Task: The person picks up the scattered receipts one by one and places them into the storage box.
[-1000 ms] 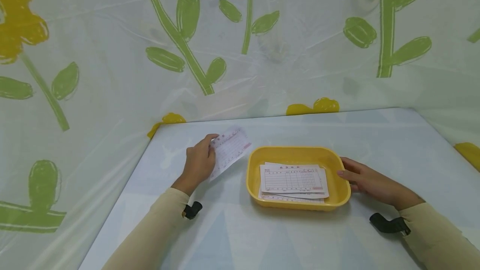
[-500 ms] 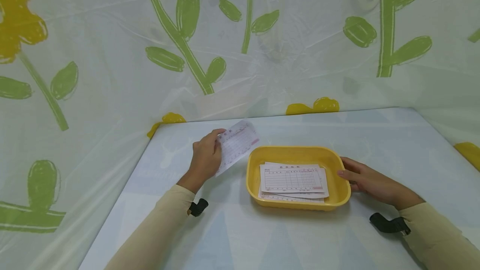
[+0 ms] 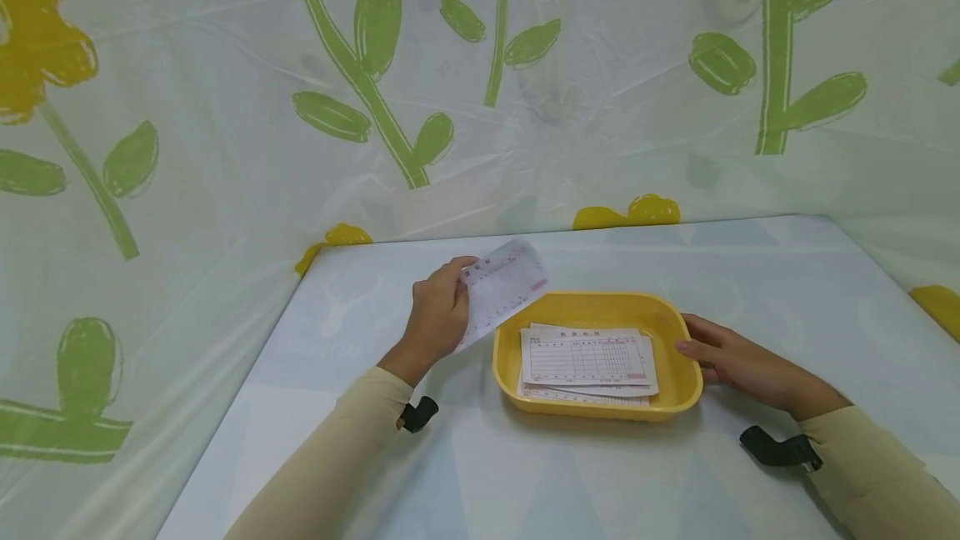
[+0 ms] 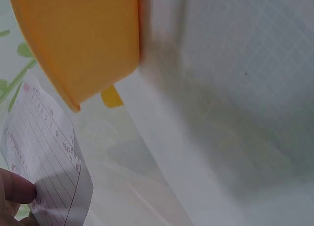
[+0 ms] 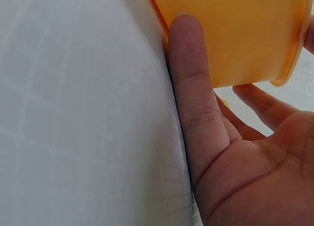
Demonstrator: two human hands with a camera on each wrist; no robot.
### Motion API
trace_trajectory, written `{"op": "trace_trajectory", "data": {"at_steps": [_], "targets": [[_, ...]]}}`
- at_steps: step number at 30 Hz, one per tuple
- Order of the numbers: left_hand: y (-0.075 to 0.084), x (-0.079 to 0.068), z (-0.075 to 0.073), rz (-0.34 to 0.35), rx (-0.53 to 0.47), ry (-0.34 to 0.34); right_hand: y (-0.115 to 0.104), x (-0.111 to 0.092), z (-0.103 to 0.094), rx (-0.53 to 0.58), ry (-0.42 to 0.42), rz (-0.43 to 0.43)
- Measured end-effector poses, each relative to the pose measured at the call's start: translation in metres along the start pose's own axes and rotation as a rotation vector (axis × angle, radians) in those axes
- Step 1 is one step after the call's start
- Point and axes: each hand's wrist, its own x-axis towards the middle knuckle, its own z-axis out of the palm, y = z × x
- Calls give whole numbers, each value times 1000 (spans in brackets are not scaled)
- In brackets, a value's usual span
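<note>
In the head view my left hand [image 3: 437,315] pinches a printed receipt slip [image 3: 504,286] by its left edge. The slip tilts in the air, its lower right part overlapping the left rim of a yellow plastic tray [image 3: 600,413]. The left wrist view shows thumb and fingertip on the slip [image 4: 46,152], with the tray wall [image 4: 83,39] above. Inside the tray lies a loose stack of similar receipt slips [image 3: 587,358]. My right hand [image 3: 746,365] grips the tray's right end, thumb over the rim. Its fingers [image 5: 194,88] lie against the outer wall in the right wrist view.
The tray stands on a pale table [image 3: 615,482] with a faint blue pattern. Behind and left hangs a white curtain [image 3: 615,148] printed with yellow flowers and green stems. A black wrist mount [image 3: 780,448] sticks out from the right sleeve, another [image 3: 417,415] from the left.
My left hand has moved to the right with the receipt slip, from beside the tray to its left rim. The right hand and the tray stay where they were.
</note>
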Motion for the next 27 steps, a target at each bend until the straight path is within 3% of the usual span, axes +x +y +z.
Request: {"op": "trace_trajectory", "data": {"at_steps": [10, 27], "targets": [[14, 2, 20, 37, -21, -33, 2, 2, -1, 0, -3, -11], [35, 6, 42, 90, 8, -220, 3, 2, -2, 16, 2, -17]]}}
